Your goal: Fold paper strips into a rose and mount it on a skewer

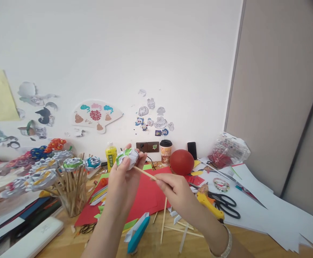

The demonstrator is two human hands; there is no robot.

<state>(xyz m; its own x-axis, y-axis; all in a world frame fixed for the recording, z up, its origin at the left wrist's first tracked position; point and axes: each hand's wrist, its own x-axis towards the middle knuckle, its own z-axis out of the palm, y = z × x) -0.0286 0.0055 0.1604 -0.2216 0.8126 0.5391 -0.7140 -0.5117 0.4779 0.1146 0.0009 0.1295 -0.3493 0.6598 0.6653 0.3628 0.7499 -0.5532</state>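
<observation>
My left hand is closed around a white and green paper flower, held above the table with its head tilted to the upper left. A thin wooden stick runs from the flower's base down to the right. Pinched on the lower end of that stick are the thumb and fingers of my right hand. Whether the stick's tip sits inside the flower is hidden. Beneath both hands lies red paper. Loose wooden sticks and a folded blue paper strip rest nearer to me.
Finished paper flowers stand in a glass of sticks on the left. A yellow glue gun and black scissors lie right. Behind are a yellow bottle, a paper cup and a red balloon. White paper covers the right side.
</observation>
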